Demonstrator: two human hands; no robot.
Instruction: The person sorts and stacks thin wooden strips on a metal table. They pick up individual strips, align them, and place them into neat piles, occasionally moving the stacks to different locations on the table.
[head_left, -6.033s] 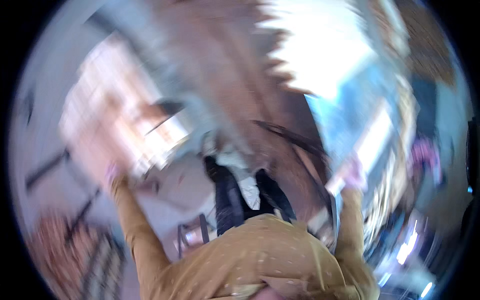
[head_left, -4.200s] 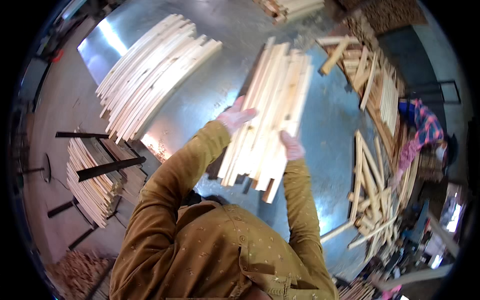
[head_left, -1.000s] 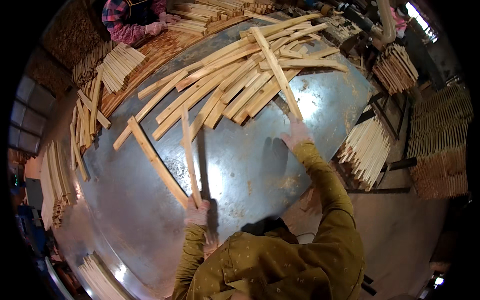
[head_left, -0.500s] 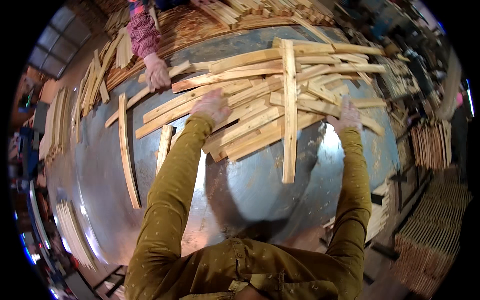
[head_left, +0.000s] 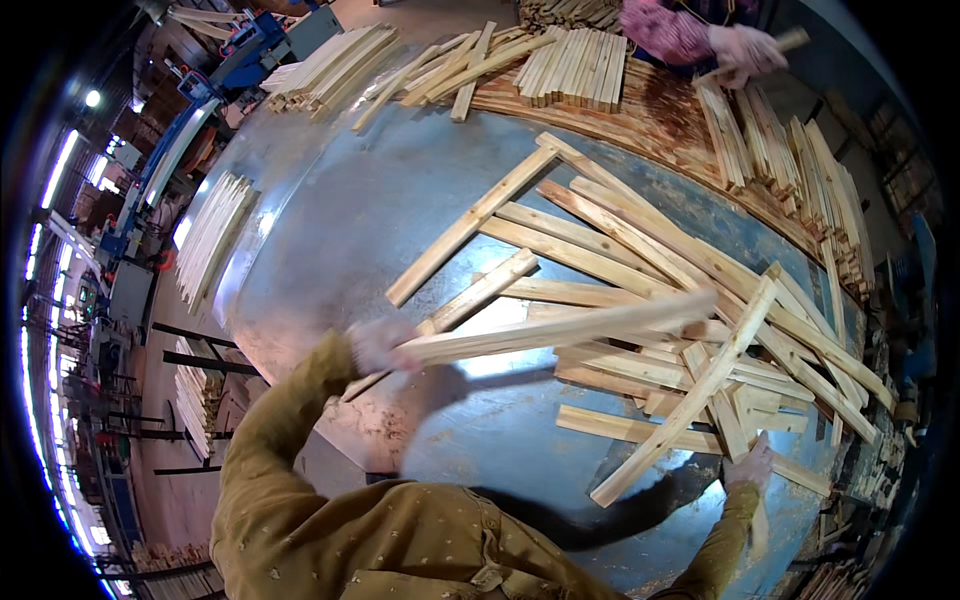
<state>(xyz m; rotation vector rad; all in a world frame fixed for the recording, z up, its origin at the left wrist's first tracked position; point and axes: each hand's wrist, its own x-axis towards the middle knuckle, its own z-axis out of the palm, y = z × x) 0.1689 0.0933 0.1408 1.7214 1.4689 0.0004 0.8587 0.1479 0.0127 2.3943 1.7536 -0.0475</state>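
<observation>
My left hand [head_left: 383, 347] is closed on one end of a wooden slat [head_left: 560, 328], raised over the table and blurred by motion; its other end reaches right over the pile. At the lower right, my right hand [head_left: 750, 466] grips another wooden slat [head_left: 718, 405], whose upper part leans across the heap and whose end sticks out below the hand. The fingers there are partly hidden. Between and beyond my hands, a loose pile of wooden slats [head_left: 610, 262] lies crisscrossed on the metal table [head_left: 330, 220]. A shorter slat [head_left: 480, 290] lies just beyond my left hand.
Across the table, a co-worker's gloved hand [head_left: 748, 52] holds a piece of wood above stacked slats [head_left: 775, 145]. More neat stacks [head_left: 575, 68] stand along the far side on a brown board [head_left: 655, 110]. A bundle of slats [head_left: 213, 235] lies at the left edge.
The view has swung left. My left hand has left the pile and drawn a slat toward me and to the left. My right hand has come nearer and now grips a slat. The co-worker's hand has withdrawn.
</observation>
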